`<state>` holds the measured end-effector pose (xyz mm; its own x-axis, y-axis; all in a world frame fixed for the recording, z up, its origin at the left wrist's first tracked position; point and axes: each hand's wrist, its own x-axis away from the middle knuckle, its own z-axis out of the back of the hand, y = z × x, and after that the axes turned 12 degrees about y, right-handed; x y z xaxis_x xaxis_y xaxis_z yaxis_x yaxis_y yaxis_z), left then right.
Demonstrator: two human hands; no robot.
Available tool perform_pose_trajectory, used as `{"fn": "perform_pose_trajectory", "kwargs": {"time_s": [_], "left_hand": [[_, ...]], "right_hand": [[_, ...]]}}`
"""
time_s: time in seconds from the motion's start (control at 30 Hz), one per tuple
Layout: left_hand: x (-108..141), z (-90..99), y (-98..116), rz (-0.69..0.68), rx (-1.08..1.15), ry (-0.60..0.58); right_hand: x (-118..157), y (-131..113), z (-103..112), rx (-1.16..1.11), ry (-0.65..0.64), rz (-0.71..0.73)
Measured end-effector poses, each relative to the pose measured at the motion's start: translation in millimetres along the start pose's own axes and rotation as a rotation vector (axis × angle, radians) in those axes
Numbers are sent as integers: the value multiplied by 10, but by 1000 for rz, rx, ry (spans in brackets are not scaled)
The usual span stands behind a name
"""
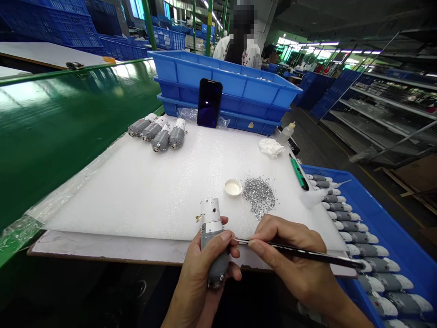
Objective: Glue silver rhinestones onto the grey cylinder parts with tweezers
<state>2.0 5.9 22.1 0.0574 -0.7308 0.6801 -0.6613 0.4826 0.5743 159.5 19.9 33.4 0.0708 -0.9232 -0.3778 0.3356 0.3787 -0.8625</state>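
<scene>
My left hand is wrapped round a grey and white cylindrical device, its white end pointing away from me. Small dots stud the white part, and a gold-coloured bit sticks out at its left side. Between the fingers of my right hand is a thin black pen-like tool with a metal tip. That tip is at the fingertips of my left hand; whether it touches the device is hidden. Beyond my hands lie a round white cap and a spread of tiny shiny silvery pieces.
Several similar devices lie at the back left of the foam sheet. A phone leans on stacked blue crates. At right are crumpled tissue, a small bottle, a green cutter and a blue bin of devices.
</scene>
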Motion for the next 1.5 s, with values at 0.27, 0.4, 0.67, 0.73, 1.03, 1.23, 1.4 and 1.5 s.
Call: {"fn": "perform_pose_trajectory", "kwargs": {"time_s": [0.27,0.4,0.67,0.73,1.03,1.23,1.4,1.5], "left_hand": [[13,41,38,17,-25,-26],[5,53,35,5,-28,-28],[-35,105,-8,46,27,-65],[-35,103,-5,43,31,-78],[-46,61,26,10,-9,-74],[-20,124,0,-26,-45,-88],[-3,210,-32,-64,-77,-81],[2,238,-35,-63,-63,-61]], "right_hand": [[16,2,-9,-11,-22,-69],[19,-34,-25,42,-55,50],[-2,-22,-4,26,-88,53],[-13,-16,-6,30,-80,36],[-48,-13,18,18,-59,-22],[-624,112,39,311,-5,-111],[-1025,254,-94,450,-125,-124],[-1098,275,-172,496,-166,-99]]}}
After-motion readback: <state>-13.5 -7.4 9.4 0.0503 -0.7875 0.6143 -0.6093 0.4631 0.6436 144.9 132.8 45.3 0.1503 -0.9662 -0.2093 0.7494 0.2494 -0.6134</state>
